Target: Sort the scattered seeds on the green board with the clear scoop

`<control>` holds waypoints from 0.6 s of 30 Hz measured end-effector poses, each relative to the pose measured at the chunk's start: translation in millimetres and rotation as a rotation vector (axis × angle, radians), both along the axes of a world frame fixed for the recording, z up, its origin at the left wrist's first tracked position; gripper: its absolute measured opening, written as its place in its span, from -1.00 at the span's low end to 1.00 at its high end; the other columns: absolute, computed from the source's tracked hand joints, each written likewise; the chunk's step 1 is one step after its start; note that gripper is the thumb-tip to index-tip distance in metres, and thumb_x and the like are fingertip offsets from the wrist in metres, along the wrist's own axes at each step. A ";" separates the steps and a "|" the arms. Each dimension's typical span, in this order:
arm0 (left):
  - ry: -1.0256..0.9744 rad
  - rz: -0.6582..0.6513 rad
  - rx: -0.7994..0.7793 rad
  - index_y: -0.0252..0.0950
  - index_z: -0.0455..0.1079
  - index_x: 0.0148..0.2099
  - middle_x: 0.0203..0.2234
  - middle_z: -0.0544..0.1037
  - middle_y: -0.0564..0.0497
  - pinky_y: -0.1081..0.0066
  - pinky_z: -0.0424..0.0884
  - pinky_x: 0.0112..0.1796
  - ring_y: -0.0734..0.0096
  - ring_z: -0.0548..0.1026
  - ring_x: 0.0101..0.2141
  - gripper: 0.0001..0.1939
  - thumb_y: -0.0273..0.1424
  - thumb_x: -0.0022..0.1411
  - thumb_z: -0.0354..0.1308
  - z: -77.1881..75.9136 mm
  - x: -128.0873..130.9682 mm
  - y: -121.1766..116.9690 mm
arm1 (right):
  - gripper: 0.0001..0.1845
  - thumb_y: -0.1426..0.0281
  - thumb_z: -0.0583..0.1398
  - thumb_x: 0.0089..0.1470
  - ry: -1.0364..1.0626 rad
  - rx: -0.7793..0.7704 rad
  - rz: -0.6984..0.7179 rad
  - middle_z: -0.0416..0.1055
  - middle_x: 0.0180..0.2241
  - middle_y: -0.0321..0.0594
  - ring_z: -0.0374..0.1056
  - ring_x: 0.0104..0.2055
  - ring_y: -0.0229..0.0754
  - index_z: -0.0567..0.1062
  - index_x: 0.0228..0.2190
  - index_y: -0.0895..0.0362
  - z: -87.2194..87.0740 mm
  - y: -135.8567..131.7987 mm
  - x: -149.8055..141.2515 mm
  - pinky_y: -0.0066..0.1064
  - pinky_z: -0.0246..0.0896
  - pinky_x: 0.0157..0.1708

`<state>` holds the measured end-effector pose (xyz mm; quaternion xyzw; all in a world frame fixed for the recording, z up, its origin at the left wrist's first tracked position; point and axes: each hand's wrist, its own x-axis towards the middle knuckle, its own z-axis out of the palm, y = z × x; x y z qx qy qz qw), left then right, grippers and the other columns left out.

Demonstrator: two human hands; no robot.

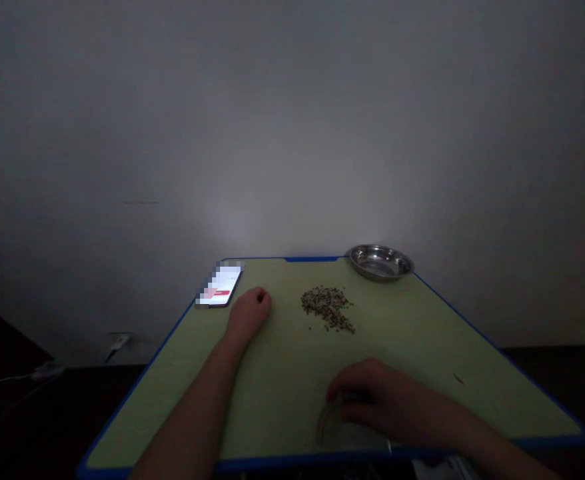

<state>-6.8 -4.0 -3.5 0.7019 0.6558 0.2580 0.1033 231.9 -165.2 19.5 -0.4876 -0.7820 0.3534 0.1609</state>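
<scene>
Left hand (250,313): fingers curled narrow; contents cannot be determined. Phone (225,283): left of these fingers. Right hand (385,393): fingers bent, slightly parted, at clear bowl (324,433); grip unconfirmed. Seeds (325,303): ahead of right fingers, loose on table (282,373), outside steel bowl (380,275) beyond. Portion sorted: indeterminable.

a pale green counter (277,387) with a blue edge fills the lower view. on it, a phone (226,283) with a lit screen lies at ten o'clock, a loose scatter of small dark grains (325,303) at twelve, a shiny metal bowl (381,261) at one, by the far corner, a thin dark sliver (458,379) at four, and a dim, clear container (342,433), partly hidden, at six.
</scene>
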 end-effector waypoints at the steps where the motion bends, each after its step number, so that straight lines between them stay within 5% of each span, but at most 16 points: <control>1: -0.002 0.001 -0.001 -0.29 0.39 -0.39 -0.40 0.51 -0.04 0.45 0.17 -0.39 0.39 0.39 -0.38 -0.75 -0.32 0.15 -0.08 0.1 -0.2 0.0 | -0.75 0.37 0.20 0.01 -0.001 -0.006 -0.002 0.51 -0.23 -0.23 0.39 -0.23 -0.19 0.55 -0.21 0.04 1.2 -0.5 -0.6 -0.43 0.25 -0.23; 18: 0.004 0.010 0.018 -0.29 0.39 -0.37 -0.40 0.51 -0.04 0.45 0.17 -0.38 0.40 0.40 -0.37 -0.75 -0.34 0.17 -0.08 -4.6 -2.8 2.0 | -0.81 0.34 0.16 0.03 0.121 -0.007 -0.113 0.44 -0.35 -0.23 0.32 -0.30 -0.17 0.49 -0.28 0.09 -1.3 19.2 28.1 -0.36 0.22 -0.31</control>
